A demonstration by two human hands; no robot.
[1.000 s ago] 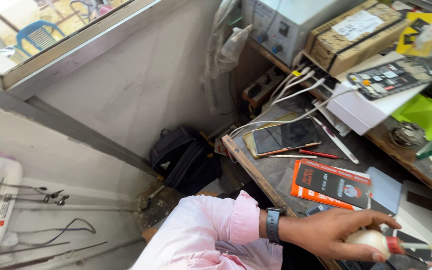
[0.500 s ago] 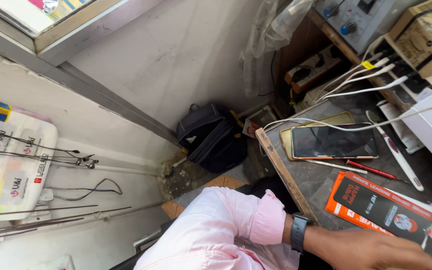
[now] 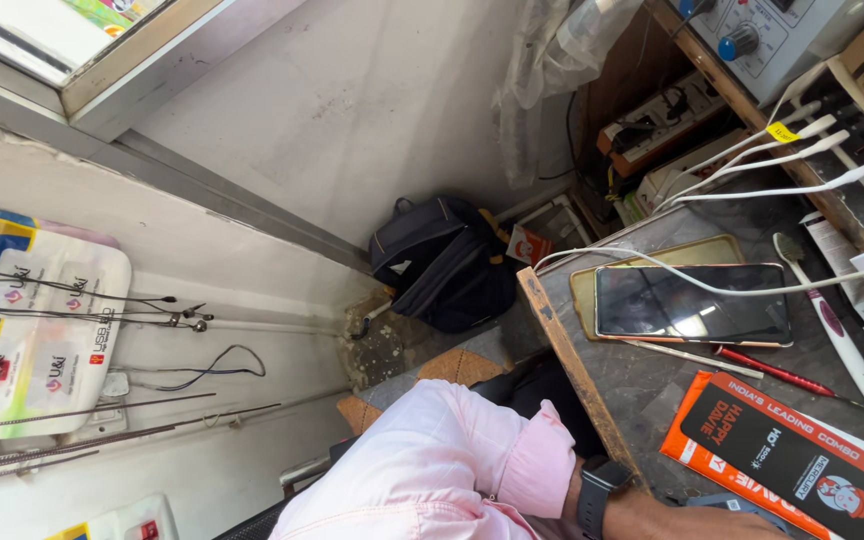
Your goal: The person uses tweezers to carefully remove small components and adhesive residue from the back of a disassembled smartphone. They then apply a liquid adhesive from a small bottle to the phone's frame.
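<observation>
Compared with the earlier frames, the view has swung left and down, so the hand and the white-handled tool it held now fall outside the bottom edge. Going left to right: packaged goods (image 3: 27,340) hang on metal hooks against the wall. A black backpack (image 3: 447,260) sits on the floor in the corner. A left forearm in a pink sleeve (image 3: 452,470), with a black wristwatch (image 3: 599,492), reaches right across the workbench edge (image 3: 562,350). On the bench lie a dark phone (image 3: 692,303) plugged into a white cable (image 3: 712,285), a red pen (image 3: 767,368), an orange-and-black box (image 3: 792,455) and a toothbrush (image 3: 837,340). Neither hand shows, so their grip cannot be told. Judging from this, the work would go better with the gaze turned towards the hands.
</observation>
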